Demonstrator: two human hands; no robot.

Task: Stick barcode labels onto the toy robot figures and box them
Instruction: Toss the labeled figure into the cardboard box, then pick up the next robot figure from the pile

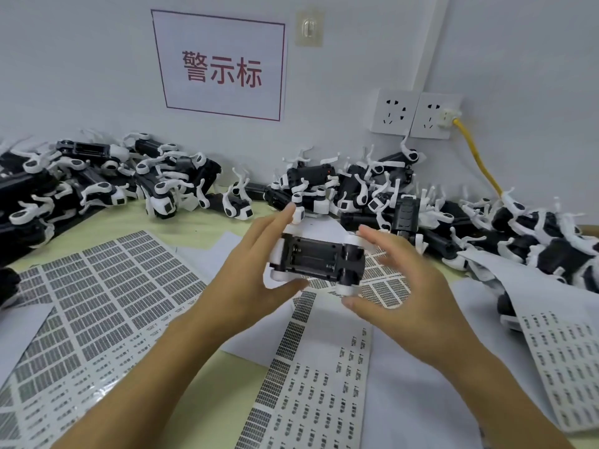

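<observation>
A black and white toy robot figure point(316, 259) is held above the table in the middle of the view, its black underside with the open battery bay turned up. My left hand point(249, 270) grips its left end, thumb under, fingers over the top. My right hand point(398, 286) sits at the figure's right end with fingers spread, thumb below a white leg; whether it grips is unclear. Barcode label sheets lie flat beneath: a large one point(97, 296) at the left, one point(311, 384) under my wrists, another point(567, 367) at the right.
Piles of black and white robot figures line the wall, at the left point(107, 183) and from centre to right point(405, 196). A sign with red characters point(222, 68) hangs on the wall. Wall sockets point(415, 115) carry a yellow cable point(479, 163). No box is in view.
</observation>
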